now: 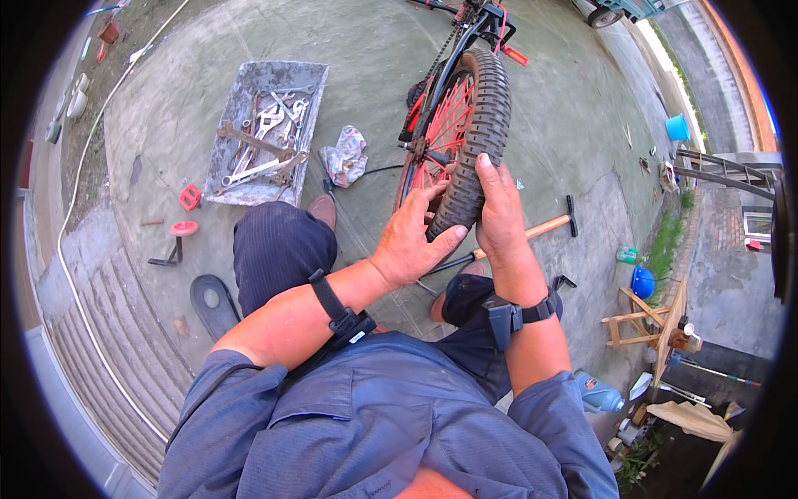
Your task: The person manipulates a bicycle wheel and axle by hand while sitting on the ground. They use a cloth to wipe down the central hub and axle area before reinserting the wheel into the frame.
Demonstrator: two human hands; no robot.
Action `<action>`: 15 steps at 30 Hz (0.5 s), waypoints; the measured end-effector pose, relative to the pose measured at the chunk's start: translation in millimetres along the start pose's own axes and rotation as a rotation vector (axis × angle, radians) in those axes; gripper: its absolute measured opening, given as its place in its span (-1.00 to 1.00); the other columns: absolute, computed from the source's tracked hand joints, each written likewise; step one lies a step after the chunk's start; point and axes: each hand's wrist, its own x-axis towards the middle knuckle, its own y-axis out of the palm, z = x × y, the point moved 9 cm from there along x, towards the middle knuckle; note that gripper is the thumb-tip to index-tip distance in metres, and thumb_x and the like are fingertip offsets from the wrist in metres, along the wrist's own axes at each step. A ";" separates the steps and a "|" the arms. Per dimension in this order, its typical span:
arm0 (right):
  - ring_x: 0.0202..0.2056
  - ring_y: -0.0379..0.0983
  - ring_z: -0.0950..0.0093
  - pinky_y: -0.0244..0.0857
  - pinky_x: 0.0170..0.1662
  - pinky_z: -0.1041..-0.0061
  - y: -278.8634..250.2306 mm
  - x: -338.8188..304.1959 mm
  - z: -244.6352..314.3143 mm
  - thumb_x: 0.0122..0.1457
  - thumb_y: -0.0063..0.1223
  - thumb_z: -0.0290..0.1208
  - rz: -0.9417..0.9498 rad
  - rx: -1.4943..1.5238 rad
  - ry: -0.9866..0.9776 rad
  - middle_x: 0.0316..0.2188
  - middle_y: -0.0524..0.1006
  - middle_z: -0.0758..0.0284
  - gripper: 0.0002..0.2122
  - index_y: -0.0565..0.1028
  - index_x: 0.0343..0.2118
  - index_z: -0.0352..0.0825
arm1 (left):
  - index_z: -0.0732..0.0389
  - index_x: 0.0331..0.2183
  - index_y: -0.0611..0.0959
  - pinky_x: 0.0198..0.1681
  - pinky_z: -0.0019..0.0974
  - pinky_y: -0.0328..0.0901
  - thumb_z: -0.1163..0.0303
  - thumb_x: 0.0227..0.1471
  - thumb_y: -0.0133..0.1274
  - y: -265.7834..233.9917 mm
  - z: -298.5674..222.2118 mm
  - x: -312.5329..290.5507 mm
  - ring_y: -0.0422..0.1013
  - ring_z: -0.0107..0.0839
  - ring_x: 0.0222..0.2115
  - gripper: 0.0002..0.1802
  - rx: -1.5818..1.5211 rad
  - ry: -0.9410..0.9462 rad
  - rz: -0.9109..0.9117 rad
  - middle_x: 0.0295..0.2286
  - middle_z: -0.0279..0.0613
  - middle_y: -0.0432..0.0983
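A bicycle wheel with a knobbly black tyre [489,104] and red spokes [449,125] stands in front of me, still in the black frame. My left hand [416,237] curls round the tyre's left side at its near end, the thumb pressed against the rubber. On the right side, my right hand [499,204] clasps the same tyre with its thumb up along the tread; its other fingers are mostly hidden. Beneath my hands lies a floor pump [532,229] with an orange barrel and black T-handle, partly covered by my right hand.
A grey tray [241,193] of wrenches [266,125] lies to the left, beside a crumpled cloth [345,156]. Nearer are a red pedal [189,197], a crank arm [170,252] and a dark sole-shaped piece [213,299]. On the right stand a wooden stool [636,320] and blue bucket [677,127].
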 end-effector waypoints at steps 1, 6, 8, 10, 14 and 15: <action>-0.34 0.46 0.60 0.40 -0.23 0.55 -0.3 -0.1 -0.5 0.30 0.01 -0.16 -0.006 0.004 0.004 -0.31 0.50 0.39 -0.66 0.39 -0.06 -0.35 | 0.30 0.10 0.33 -0.12 -0.19 0.40 0.25 -0.03 0.27 0.1 -0.1 0.0 0.44 -0.16 -0.13 -0.26 0.002 0.005 0.000 -0.14 0.01 0.39; -0.31 0.51 0.52 0.46 -0.23 0.49 -4.6 2.6 -3.7 0.32 -0.05 -0.15 0.016 -0.032 -0.019 -0.27 0.53 0.29 -0.65 0.38 -0.06 -0.36 | 0.31 0.11 0.32 -0.12 -0.19 0.41 0.23 -0.04 0.28 1.0 -2.0 0.4 0.43 -0.14 -0.12 -0.24 0.026 0.016 0.006 -0.13 0.03 0.39; -0.30 0.52 0.52 0.46 -0.22 0.49 -3.2 2.3 -3.1 0.32 -0.05 -0.15 0.023 -0.017 -0.017 -0.26 0.54 0.28 -0.66 0.38 -0.05 -0.36 | 0.31 0.11 0.32 -0.11 -0.19 0.41 0.22 -0.04 0.28 0.9 -1.0 0.5 0.43 -0.14 -0.12 -0.24 0.021 0.010 0.006 -0.13 0.03 0.38; -0.32 0.47 0.59 0.39 -0.21 0.56 0.8 -0.6 -1.6 0.31 0.01 -0.18 0.016 0.044 0.008 -0.29 0.51 0.38 -0.67 0.39 -0.04 -0.35 | 0.31 0.11 0.32 -0.11 -0.19 0.40 0.21 -0.04 0.28 0.8 0.1 0.6 0.43 -0.15 -0.12 -0.23 0.024 0.008 0.005 -0.12 0.03 0.38; -0.29 0.48 0.58 0.39 -0.18 0.55 -1.1 -0.7 -1.1 0.31 0.00 -0.19 0.002 0.037 0.001 -0.27 0.52 0.36 -0.66 0.40 -0.03 -0.36 | 0.31 0.11 0.32 -0.11 -0.19 0.39 0.20 -0.04 0.28 2.6 2.2 1.8 0.43 -0.14 -0.12 -0.22 0.026 0.022 0.001 -0.12 0.04 0.38; -0.28 0.48 0.58 0.39 -0.17 0.55 -1.8 -0.8 -0.9 0.32 -0.01 -0.19 -0.003 0.026 0.000 -0.27 0.52 0.36 -0.66 0.40 -0.03 -0.36 | 0.31 0.11 0.31 -0.10 -0.19 0.39 0.19 -0.04 0.28 2.9 2.5 2.0 0.43 -0.13 -0.12 -0.22 0.022 0.026 -0.001 -0.12 0.05 0.38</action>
